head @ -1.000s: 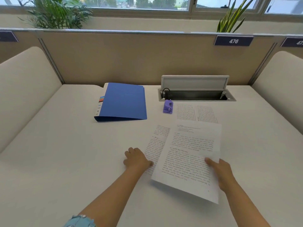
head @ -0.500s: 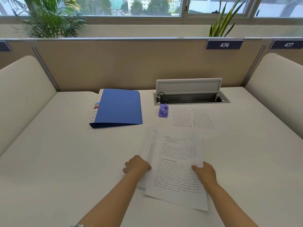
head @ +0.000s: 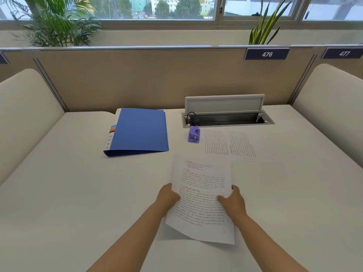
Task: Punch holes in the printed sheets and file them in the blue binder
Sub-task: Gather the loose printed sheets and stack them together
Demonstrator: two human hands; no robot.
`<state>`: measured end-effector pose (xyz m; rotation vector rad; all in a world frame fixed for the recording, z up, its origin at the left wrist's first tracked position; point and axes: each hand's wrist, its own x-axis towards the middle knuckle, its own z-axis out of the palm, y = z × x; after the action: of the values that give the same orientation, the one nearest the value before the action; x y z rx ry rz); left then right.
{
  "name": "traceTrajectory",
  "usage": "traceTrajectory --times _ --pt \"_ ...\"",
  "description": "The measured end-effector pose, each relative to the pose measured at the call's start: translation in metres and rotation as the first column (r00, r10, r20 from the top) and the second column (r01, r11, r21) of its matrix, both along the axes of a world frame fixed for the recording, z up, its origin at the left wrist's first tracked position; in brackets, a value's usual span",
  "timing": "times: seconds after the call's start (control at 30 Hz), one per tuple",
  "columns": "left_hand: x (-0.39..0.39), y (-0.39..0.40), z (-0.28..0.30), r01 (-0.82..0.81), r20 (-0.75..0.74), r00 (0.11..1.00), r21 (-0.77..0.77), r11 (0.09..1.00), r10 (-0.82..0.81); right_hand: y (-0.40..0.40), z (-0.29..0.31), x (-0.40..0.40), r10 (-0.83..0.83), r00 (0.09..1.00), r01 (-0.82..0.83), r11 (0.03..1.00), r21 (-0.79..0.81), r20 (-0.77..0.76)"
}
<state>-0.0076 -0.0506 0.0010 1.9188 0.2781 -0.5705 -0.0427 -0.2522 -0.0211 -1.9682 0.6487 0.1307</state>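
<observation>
Printed sheets (head: 202, 193) are stacked together and lifted a little off the white desk (head: 68, 193) in front of me. My left hand (head: 168, 197) grips their left edge and my right hand (head: 232, 201) grips their right edge, thumb on top. Another printed sheet (head: 228, 143) lies flat farther back on the right. The closed blue binder (head: 139, 131) lies at the back left. A small purple hole punch (head: 194, 134) stands between the binder and the flat sheet.
An open cable tray (head: 227, 119) with a raised lid is set into the desk behind the punch. Beige partitions (head: 137, 79) close off the back and both sides. Plants stand on the sill beyond.
The two loose sheets have been brought together into one stack. My left hand moved from the desk onto the stack's left edge, and my right hand slid left with its sheet.
</observation>
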Motion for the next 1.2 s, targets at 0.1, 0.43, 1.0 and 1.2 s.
traceTrajectory --times 0.1,0.43,1.0,1.2 --pt "-0.001 0.000 0.009 0.056 0.154 0.986 0.051 0.997 -0.063 -0.005 -0.001 0.005 0.024 1.000 -0.024 0.999 -0.039 -0.002" --pt "0.013 0.022 0.056 0.012 0.356 0.929 -0.313 0.950 0.105 -0.021 0.071 0.042 0.003 0.927 -0.243 0.767 0.593 0.375" --pt "0.027 0.030 0.080 -0.123 0.355 0.888 -0.428 0.896 0.291 0.025 0.089 0.061 0.012 0.888 -0.186 0.924 0.333 0.460" --pt "0.029 0.029 0.059 -0.147 0.306 0.916 -0.348 0.926 0.260 0.025 0.071 0.061 0.033 0.921 -0.167 0.933 0.319 0.387"
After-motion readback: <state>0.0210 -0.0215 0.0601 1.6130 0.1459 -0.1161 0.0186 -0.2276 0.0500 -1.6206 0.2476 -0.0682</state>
